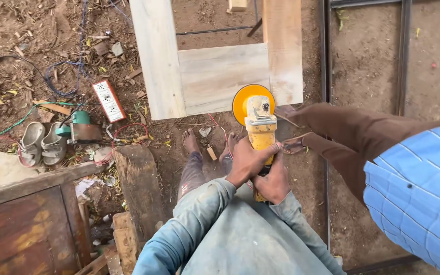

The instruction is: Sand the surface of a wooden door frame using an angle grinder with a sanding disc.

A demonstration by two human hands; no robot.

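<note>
Over bare dirt ground, seen from the head camera:
Tool: a yellow angle grinder (259, 127) with an orange disc guard (243, 101), held out ahead of the person's lap and pointing away from the body.
Tool position: the disc end lies over the lower right corner of a pale wooden frame (215, 71); whether disc and wood touch cannot be told.
Left hand: the left hand (246, 162) sits on top of the grinder body, fingers wrapped together and clamped around it.
Right hand: the right hand (273, 183) grips the rear of the grinder just behind the left hand, fingers curled tight on the handle; the two hands touch.
Sleeves: both forearms wear dusty light-blue sleeves (189, 224).
Feet: two bare feet (190, 140) rest on the soil just below the frame's lower edge.
Co-worker: a second person at right, in a blue striped shirt (418, 193) and brown trousers (352, 137), stands close beside the grinder.
Left surroundings: a white power strip (108, 100), a green-topped power tool (81, 127), a pair of grey sandals (42, 143) and tangled wires (52, 81) lie on the ground.
Lower left: a dark red wooden panel (26, 234) and a rough timber block (138, 186).
Right surroundings: a black metal frame (325, 51) lies flat on the dirt.
</note>
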